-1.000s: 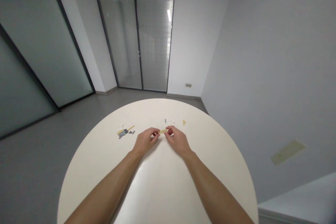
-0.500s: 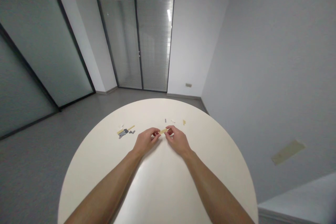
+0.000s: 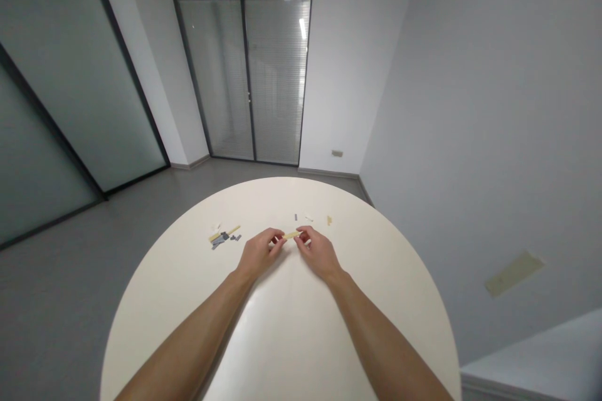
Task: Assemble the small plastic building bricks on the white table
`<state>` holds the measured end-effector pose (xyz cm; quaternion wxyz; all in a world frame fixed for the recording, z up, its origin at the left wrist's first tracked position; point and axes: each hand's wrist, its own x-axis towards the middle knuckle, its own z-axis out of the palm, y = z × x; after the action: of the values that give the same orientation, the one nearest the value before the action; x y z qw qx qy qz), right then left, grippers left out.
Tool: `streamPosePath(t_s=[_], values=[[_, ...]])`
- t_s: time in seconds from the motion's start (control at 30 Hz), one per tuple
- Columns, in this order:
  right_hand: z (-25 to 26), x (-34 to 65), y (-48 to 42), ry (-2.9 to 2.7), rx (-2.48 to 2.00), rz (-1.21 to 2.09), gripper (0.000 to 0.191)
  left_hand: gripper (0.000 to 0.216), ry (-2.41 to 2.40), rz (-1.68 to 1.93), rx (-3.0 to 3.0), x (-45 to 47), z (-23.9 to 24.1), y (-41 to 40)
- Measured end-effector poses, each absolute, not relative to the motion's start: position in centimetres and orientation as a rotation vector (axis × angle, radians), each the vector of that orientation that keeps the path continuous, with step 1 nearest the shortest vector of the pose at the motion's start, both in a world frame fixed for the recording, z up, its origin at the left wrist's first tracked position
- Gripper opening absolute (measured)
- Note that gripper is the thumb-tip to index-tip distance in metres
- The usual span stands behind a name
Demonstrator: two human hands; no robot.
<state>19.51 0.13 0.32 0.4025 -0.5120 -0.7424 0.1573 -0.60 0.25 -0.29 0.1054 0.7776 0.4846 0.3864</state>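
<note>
A pile [image 3: 224, 237] of grey and tan pieces lies on the table [image 3: 282, 338], well left of the left hand [image 3: 258, 253]. That hand's fingertips pinch the left end of a tan strip [image 3: 291, 235], and the right hand [image 3: 317, 252] pinches its other end. Just beyond the right fingers lie a grey bit [image 3: 296, 217], a white bit [image 3: 309, 218] and a tan bit [image 3: 329, 220].

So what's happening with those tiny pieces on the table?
A person holds a thin tan strip at the round white table, the left hand pinching one end and the right hand the other. A pile of grey and tan pieces lies to the left, and a few loose bits lie beyond the hands.
</note>
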Motion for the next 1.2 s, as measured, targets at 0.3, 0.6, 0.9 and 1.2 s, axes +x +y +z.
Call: streamPosePath(t_s=[0.3,0.6,0.9,1.2], values=[[0.85,19.51,-0.2,-1.936,-1.256,0.356,0.018,0.023,1.462,1.133,2.323,-0.62,-0.14,0.32],[0.78,19.52,-0.15,-1.965,-1.306,0.323,0.024,0.02,1.43,1.155,2.304,-0.68,-0.56,0.45],[0.51,19.33,0.0,-1.929,-1.163,0.414,0.024,0.019,1.401,1.165,2.317,-0.62,-0.32,0.25],[0.66,19.47,0.01,-1.917,-1.189,0.373,0.026,0.02,1.366,1.178,2.292,-0.4,-0.05,0.02]])
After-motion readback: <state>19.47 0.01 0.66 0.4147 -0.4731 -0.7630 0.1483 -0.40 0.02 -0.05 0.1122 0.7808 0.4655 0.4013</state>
